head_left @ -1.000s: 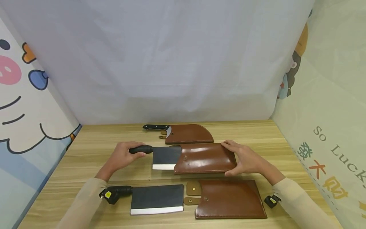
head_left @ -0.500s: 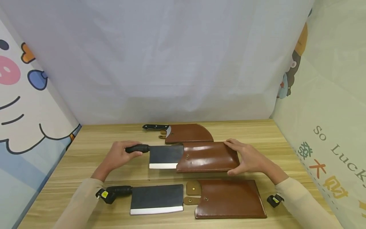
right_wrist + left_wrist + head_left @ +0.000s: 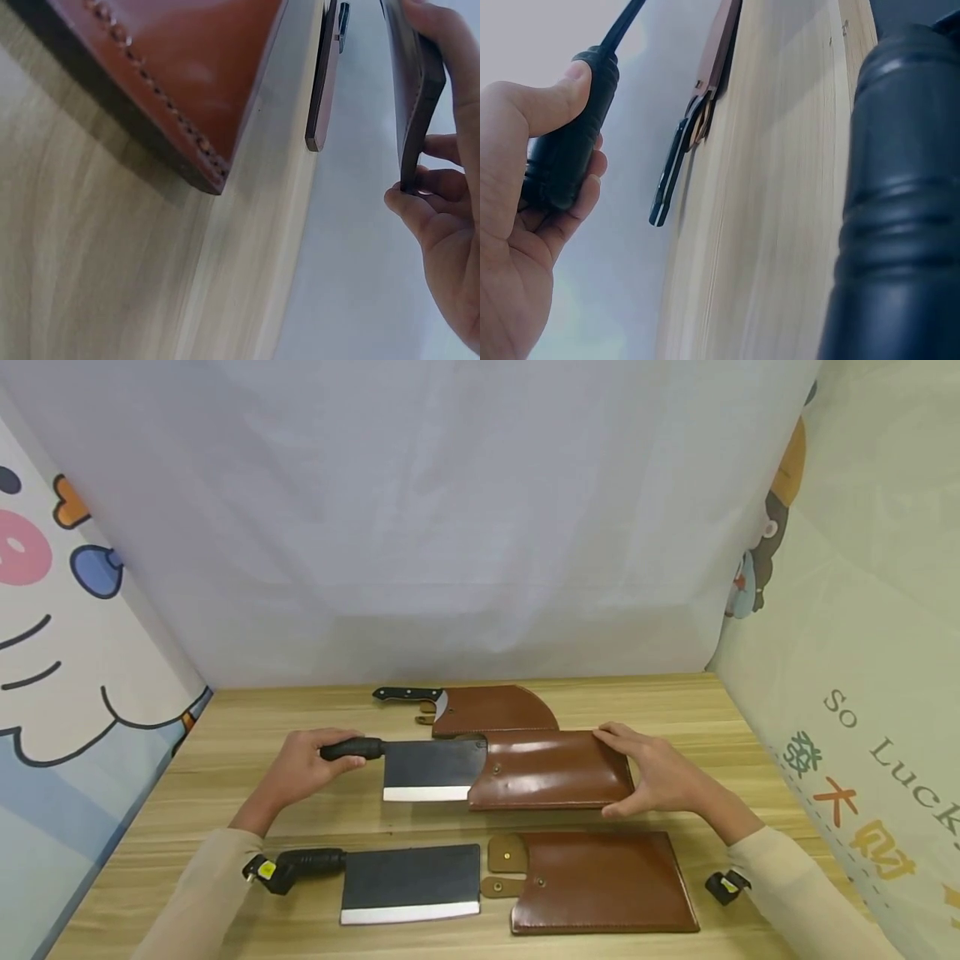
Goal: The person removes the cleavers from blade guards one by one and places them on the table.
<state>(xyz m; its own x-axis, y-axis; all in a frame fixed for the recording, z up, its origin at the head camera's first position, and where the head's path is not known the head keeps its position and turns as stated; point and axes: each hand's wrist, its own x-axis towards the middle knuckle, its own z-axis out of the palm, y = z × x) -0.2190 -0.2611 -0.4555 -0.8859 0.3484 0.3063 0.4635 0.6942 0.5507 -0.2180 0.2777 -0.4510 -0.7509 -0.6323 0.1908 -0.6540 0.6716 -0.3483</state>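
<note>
In the head view my left hand [image 3: 296,768] grips the black handle of a cleaver [image 3: 431,762]. Its dark blade has a bright edge facing me and is partly inside a brown leather sheath [image 3: 551,768]; the rest of the blade is hidden there. At the sheath's closed right end, my right hand [image 3: 660,774] holds it between thumb and fingers. The left wrist view shows the thumb lying along the ridged handle [image 3: 574,135]. In the right wrist view, fingertips pinch the sheath's stitched end [image 3: 420,97], which is raised above the wooden table [image 3: 247,247].
Nearer me lie a second cleaver [image 3: 411,881] and a flat brown sheath [image 3: 603,885] with two tan snap straps [image 3: 507,853]. Behind, a black-handled knife [image 3: 408,693] sits in a rounded brown sheath [image 3: 495,710]. A white cloth backdrop [image 3: 465,527] hangs behind the table.
My left hand has moved left with the cleaver while my right hand has carried the sheath slightly right. More of the blade now shows outside the sheath.
</note>
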